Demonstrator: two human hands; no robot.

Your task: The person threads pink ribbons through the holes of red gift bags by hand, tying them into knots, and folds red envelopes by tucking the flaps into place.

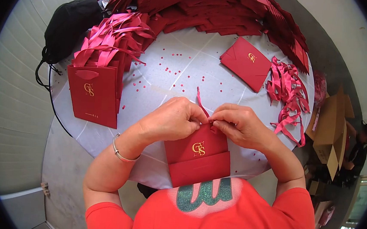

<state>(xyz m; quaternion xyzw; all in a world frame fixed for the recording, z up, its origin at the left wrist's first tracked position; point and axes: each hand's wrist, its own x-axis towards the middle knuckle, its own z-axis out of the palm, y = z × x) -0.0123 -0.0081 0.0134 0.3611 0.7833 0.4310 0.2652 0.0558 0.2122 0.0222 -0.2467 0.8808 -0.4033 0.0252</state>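
Note:
A red paper gift bag with a gold logo lies at the table's near edge, its lower part folded up. At its top edge, a pink ribbon sticks up between my two hands. My left hand is closed in a pinch at the bag's upper edge, beside the ribbon; its fingertips are partly hidden. My right hand pinches the ribbon where it meets the bag, and a short piece shows below its fingers.
Finished-looking bags with ribbon handles stand at left, near a black drawstring bag. Flat bags and loose ribbons lie at right. Stacked red bags line the far edge. Red paper dots dot the tablecloth. A person is beside cardboard boxes.

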